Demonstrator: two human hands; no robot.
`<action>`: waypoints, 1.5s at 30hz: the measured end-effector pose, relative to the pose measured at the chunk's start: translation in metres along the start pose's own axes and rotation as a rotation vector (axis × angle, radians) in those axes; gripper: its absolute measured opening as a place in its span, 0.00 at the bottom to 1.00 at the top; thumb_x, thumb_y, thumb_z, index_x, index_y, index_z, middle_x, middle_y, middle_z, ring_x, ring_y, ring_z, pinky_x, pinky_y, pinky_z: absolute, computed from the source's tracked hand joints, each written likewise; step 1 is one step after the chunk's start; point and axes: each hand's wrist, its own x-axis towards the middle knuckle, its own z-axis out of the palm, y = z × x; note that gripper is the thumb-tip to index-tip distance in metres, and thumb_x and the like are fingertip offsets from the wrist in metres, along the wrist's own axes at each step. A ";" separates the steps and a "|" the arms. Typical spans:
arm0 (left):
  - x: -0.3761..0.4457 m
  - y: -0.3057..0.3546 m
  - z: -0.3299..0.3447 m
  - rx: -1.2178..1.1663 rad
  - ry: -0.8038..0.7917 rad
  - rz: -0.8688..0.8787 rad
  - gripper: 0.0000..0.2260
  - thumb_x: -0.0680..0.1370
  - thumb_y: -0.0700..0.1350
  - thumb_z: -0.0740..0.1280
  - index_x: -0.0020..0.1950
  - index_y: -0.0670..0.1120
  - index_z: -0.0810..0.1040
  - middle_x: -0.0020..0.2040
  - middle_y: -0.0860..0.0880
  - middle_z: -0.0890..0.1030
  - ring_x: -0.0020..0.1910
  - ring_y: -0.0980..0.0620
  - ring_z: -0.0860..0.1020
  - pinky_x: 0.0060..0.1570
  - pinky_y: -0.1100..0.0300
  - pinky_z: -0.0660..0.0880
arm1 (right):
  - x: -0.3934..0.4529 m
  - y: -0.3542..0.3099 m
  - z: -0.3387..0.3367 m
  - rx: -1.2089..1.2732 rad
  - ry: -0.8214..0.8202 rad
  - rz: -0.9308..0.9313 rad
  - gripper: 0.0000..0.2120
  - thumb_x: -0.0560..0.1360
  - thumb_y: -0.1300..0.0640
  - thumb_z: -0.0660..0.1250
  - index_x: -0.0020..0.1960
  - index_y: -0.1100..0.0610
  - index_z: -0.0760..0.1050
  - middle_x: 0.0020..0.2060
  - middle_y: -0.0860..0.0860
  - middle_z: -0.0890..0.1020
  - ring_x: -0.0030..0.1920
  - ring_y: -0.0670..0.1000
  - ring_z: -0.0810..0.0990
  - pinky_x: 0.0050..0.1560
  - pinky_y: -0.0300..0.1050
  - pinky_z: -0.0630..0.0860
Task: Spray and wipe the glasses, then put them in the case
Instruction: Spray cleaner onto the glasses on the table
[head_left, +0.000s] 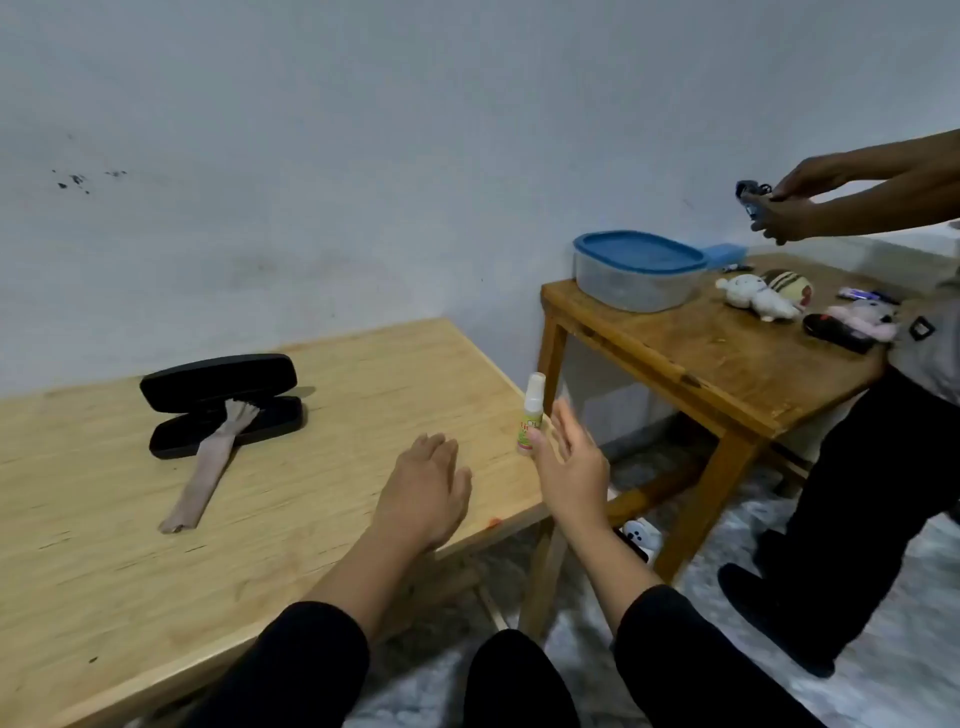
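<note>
A black glasses case (223, 402) lies open on the light wooden table (130, 545), at the back left. A beige cloth (208, 467) hangs out of it onto the table. I cannot make out glasses inside the case. A small white spray bottle (532, 413) stands upright near the table's right edge. My right hand (569, 462) is open right beside the bottle, fingers spread, thumb at its base. My left hand (423, 488) rests flat on the table, palm down, holding nothing.
A darker wooden table (727, 364) stands to the right with a blue-lidded plastic box (636, 270), plush toys (763, 296) and small dark items. Another person (883, 415) stands at the far right, holding a small dark object (753, 200) in both hands.
</note>
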 end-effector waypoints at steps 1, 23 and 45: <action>0.001 0.000 0.000 0.011 0.010 -0.009 0.23 0.80 0.53 0.52 0.73 0.44 0.60 0.75 0.46 0.61 0.74 0.47 0.55 0.72 0.53 0.53 | 0.003 0.001 0.002 0.025 0.004 0.003 0.28 0.75 0.55 0.67 0.73 0.54 0.61 0.69 0.52 0.71 0.69 0.51 0.69 0.67 0.56 0.70; 0.058 0.077 -0.028 -0.674 0.205 0.046 0.11 0.77 0.47 0.64 0.58 0.47 0.78 0.53 0.49 0.82 0.48 0.58 0.76 0.45 0.70 0.70 | 0.020 0.002 -0.005 -0.159 -0.092 -0.287 0.23 0.79 0.53 0.59 0.73 0.46 0.60 0.62 0.52 0.75 0.59 0.49 0.75 0.55 0.43 0.73; 0.067 0.035 -0.045 -0.626 0.234 -0.069 0.05 0.73 0.45 0.70 0.47 0.49 0.82 0.45 0.49 0.84 0.43 0.55 0.78 0.45 0.64 0.69 | 0.016 -0.009 -0.028 0.036 -0.170 -0.179 0.21 0.78 0.51 0.60 0.66 0.33 0.59 0.54 0.52 0.76 0.49 0.50 0.79 0.46 0.43 0.79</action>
